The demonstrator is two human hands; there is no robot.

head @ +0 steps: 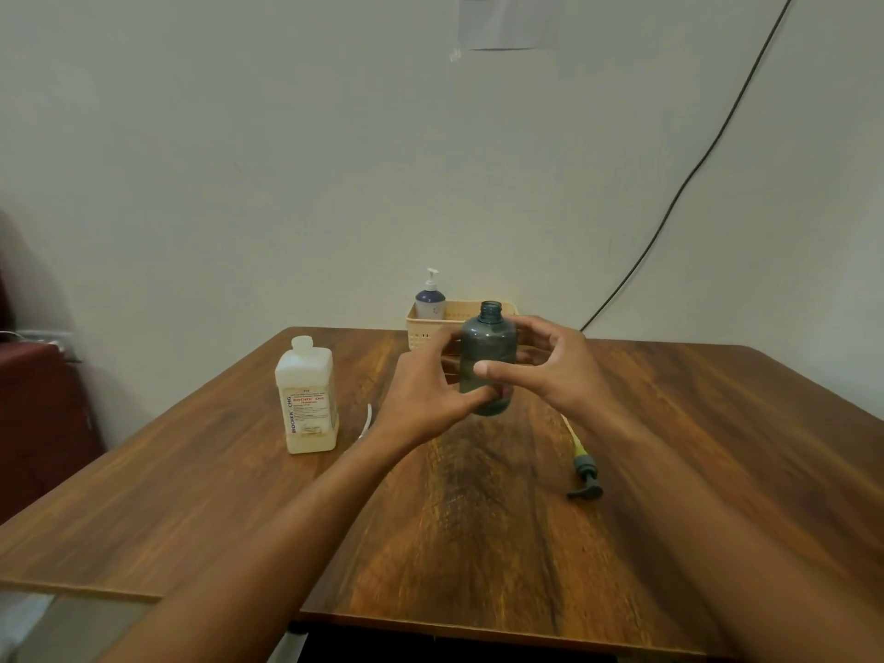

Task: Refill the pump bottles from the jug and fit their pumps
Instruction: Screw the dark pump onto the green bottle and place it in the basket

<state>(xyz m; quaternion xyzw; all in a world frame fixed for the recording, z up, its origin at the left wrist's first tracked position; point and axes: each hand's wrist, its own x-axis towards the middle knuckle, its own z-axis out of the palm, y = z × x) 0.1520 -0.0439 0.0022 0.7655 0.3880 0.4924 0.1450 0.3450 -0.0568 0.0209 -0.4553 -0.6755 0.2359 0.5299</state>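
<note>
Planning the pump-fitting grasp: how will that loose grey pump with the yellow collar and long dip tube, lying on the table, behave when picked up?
The grey pump with the yellow collar is probably light, being small plastic. Its thin dip tube will likely flex and swing, so grip at the collar. Lying on its side on the wooden table, it may roll or pivot if nudged.

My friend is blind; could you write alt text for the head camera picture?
Two hands, left hand and right hand, hold an open dark pump bottle above a wooden table. A white jug stands left; a loose pump lies right.
</note>
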